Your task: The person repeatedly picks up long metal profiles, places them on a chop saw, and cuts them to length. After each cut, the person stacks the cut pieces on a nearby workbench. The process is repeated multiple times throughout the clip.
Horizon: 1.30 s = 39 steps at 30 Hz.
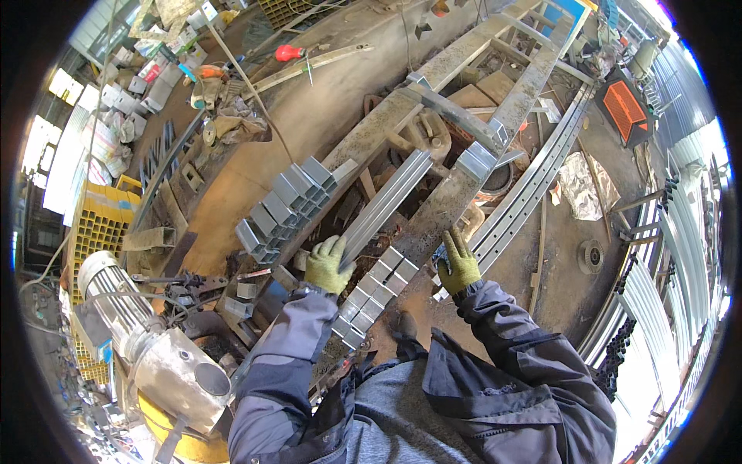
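My left hand [328, 265], in a yellow-green work glove, is closed at the near end of several long grey metal bars [389, 199] that lie side by side across the frame. My right hand [461, 264], gloved the same way, has its fingers stretched forward beside the right edge of a rusty steel beam [427, 229]; nothing shows in its grasp. Between my hands, a double row of short cut metal pieces [376, 291] rests on that beam. Left of the bars, short square tube pieces [284, 207] are stacked in rows, their hollow ends showing.
A motor [116, 290] with a metal housing stands at the lower left. Perforated steel strips [506, 218] run along the right. An orange-and-black box [624, 106] sits at the upper right. A red bulb-shaped object [289, 53] lies far ahead. Long metal sheets [653, 309] line the right side.
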{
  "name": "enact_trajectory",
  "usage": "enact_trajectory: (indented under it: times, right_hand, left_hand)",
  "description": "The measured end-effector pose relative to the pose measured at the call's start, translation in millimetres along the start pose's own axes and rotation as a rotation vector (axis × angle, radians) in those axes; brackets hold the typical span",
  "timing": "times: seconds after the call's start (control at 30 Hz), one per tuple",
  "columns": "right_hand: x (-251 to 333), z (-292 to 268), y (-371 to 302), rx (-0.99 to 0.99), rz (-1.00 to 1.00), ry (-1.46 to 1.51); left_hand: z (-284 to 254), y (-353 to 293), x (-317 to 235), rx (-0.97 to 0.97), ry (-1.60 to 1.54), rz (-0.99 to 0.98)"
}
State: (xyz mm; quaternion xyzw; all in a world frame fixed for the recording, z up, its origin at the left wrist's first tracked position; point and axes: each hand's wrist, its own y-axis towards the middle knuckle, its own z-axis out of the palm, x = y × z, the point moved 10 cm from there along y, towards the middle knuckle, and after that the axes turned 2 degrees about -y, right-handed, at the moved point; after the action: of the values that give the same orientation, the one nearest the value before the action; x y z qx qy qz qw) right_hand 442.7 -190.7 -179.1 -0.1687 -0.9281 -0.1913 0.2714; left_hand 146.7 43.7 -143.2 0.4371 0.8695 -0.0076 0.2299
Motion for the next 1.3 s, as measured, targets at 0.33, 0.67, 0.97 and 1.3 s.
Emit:
enact_trajectory:
  times: [0.33,0.67,0.97,1.3]
  right_hand:
    - [5,-19,9,-0.03,-0.091,-0.155]
    - [13,-23,12,-0.037,-0.071,-0.151]
    - [11,-26,10,-0.036,-0.059,-0.118]
    - [9,-16,7,-0.001,-0.039,-0.16]
  left_hand:
    - [52,128,-37,0.0,0.033,0.056]
    - [77,171,-54,-0.007,0.019,0.108]
    - [82,114,54,0.617,-0.66,-0.583]
    - [64,123,52,0.38,-0.712,-0.526]
